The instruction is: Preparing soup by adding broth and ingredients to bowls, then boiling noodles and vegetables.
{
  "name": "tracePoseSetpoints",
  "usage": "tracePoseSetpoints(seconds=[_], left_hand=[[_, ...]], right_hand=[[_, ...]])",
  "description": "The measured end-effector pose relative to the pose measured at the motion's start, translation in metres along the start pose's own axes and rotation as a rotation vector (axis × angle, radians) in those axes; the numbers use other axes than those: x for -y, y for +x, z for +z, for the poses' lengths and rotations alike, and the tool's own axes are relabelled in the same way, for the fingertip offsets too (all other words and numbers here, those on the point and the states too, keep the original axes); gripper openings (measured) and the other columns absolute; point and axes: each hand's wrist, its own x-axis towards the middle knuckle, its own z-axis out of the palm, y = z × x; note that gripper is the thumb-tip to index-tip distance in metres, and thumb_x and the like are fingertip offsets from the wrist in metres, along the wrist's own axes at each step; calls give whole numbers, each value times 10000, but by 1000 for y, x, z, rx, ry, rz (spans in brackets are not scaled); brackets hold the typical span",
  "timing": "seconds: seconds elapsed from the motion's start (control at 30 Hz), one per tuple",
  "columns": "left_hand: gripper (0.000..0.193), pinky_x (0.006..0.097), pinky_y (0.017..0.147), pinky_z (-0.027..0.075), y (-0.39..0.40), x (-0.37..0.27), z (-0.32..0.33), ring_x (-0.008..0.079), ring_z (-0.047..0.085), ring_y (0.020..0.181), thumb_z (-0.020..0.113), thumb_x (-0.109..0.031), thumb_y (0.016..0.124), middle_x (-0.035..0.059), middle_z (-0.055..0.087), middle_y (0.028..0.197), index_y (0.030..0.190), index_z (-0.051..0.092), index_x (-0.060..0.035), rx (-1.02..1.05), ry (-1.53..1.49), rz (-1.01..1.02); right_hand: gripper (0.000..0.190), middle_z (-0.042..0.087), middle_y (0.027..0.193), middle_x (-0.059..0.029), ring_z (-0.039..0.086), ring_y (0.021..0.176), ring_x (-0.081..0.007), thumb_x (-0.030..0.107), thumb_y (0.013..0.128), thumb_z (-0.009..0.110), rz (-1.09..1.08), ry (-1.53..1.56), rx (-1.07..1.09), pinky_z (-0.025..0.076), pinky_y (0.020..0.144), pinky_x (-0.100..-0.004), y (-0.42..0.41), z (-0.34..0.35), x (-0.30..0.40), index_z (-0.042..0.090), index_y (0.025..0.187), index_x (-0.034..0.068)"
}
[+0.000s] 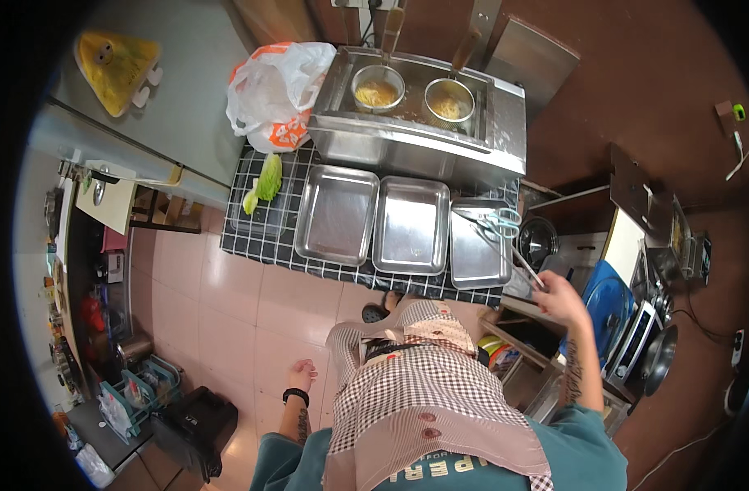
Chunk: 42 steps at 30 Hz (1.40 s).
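My right hand [557,301] grips the end of a pair of chopsticks [527,267] at the table's right, their far ends over the right steel tray [480,258]. Light-blue-handled scissors [502,222] lie on that tray. My left hand [302,374] hangs over the floor with its fingers curled and nothing visible in it. Two more steel trays, a left one [336,215] and a middle one [411,226], lie beside it. Behind them, two strainer baskets [378,88] [449,100] with noodles sit in a steel cooker [411,138].
Green lettuce [269,178] lies on a clear tray at the table's left, below a white-and-orange plastic bag [276,92]. A refrigerator [184,80] stands left. A blue lid-like item [608,304] and a black pan [659,361] are at right. A black bin [193,429] stands lower left.
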Motion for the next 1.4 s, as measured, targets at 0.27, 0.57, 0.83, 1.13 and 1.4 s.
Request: tracePoseSetpoints(seconds=[0.27, 0.57, 0.83, 1.13, 1.4], left_hand=[[268, 299, 716, 529, 11, -43, 39, 190, 665, 826, 583, -140, 917, 118, 691, 990, 1150, 625, -13, 95, 157, 226], [277, 322, 748, 535, -21, -86, 20, 214, 672, 852, 578, -158, 928, 138, 701, 991, 1126, 638, 27, -66, 8, 34], [313, 358, 750, 540, 33, -21, -43, 257, 693, 824, 605, -223, 893, 186, 719, 938, 1113, 680, -14, 48, 398, 52], [275, 283, 634, 519, 86, -140, -82, 164, 665, 786, 577, -205, 931, 73, 669, 936, 1143, 630, -38, 43, -4, 108], [275, 285, 632, 523, 101, -157, -92, 171, 679, 783, 582, -206, 931, 77, 692, 925, 1126, 636, -20, 94, 73, 110]], right_hand=[[218, 686, 894, -175, 649, 832, -377, 164, 900, 551, -751, -759, -525, 514, 750, -438, 143, -31, 243, 633, 1066, 48], [198, 728, 977, -73, 702, 932, -244, 157, 880, 564, -585, -1291, -367, 571, 724, -355, 240, 16, 381, 741, 949, 98], [167, 721, 872, -140, 714, 841, -292, 120, 827, 574, -651, -1302, -397, 572, 705, -377, 246, 37, 388, 720, 879, 56], [234, 720, 983, -146, 700, 919, -302, 125, 845, 548, -433, -1112, -376, 560, 792, -384, 254, 48, 387, 720, 980, 40], [182, 697, 832, -140, 671, 841, -330, 168, 869, 528, -424, -943, -544, 520, 775, -450, 155, 3, 376, 704, 882, 128]])
